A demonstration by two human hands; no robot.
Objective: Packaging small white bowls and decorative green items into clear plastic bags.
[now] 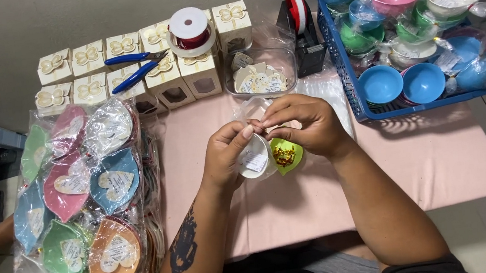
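Observation:
My left hand (pixel 228 155) and my right hand (pixel 306 124) meet over the middle of the pink table (pixel 431 163). Together they pinch the top of a clear plastic wrap (pixel 254 109) around a small white bowl (pixel 255 158) with a paper tag on it. Under my right hand lies a small green bowl (pixel 287 154) with gold foil pieces inside. Both hands have fingers closed on the wrap.
Wrapped leaf-shaped coloured dishes (pixel 78 206) are piled at the left. Cream gift boxes (pixel 123 65) stand behind, with blue pliers (pixel 135 66) and a ribbon spool (pixel 190 32) on them. A clear tub of tags (pixel 260 72), a tape dispenser (pixel 303 30) and a blue basket of bowls (pixel 409 29) sit at the back right.

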